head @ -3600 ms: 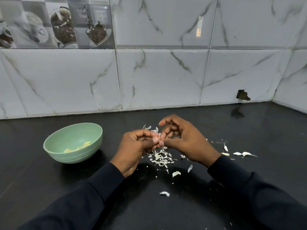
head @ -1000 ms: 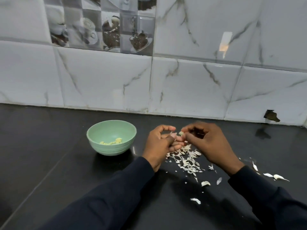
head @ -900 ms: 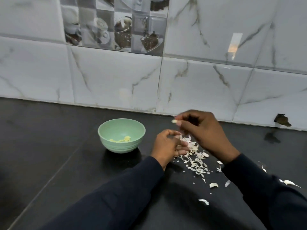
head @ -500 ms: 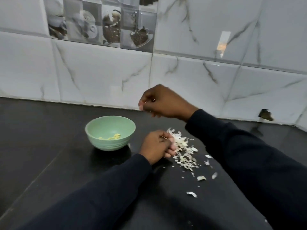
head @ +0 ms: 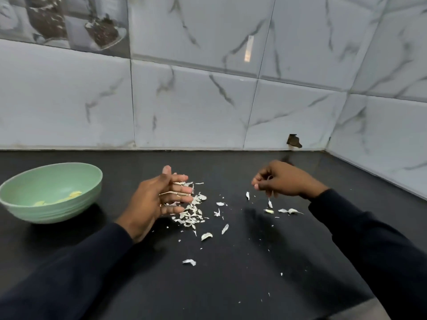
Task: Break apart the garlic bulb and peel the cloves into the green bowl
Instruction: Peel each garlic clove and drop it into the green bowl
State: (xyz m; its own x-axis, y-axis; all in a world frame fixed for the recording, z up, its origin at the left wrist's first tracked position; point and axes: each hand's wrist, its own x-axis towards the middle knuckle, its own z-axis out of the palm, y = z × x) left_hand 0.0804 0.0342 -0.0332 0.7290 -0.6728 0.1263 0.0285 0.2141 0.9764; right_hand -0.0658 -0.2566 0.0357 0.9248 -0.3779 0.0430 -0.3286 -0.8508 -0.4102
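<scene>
Head view: back from the round pale-green bowl (head: 69, 210), the right hand (head: 284, 181), curled, its hold unclear, nears leftover papery white garlic cloves (head: 290, 211) for another peel; the left hand (head: 152, 199) spreads open, well apart.

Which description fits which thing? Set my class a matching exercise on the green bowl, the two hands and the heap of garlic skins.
Things:
1 green bowl
2 left hand
3 right hand
4 heap of garlic skins

Descriptions:
A fingers curled, farthest right
B fingers straight and spread
C lies loose on the black counter
D holds peeled cloves, farthest left

Pairs: 1-D, 2-B, 3-A, 4-C.
</scene>
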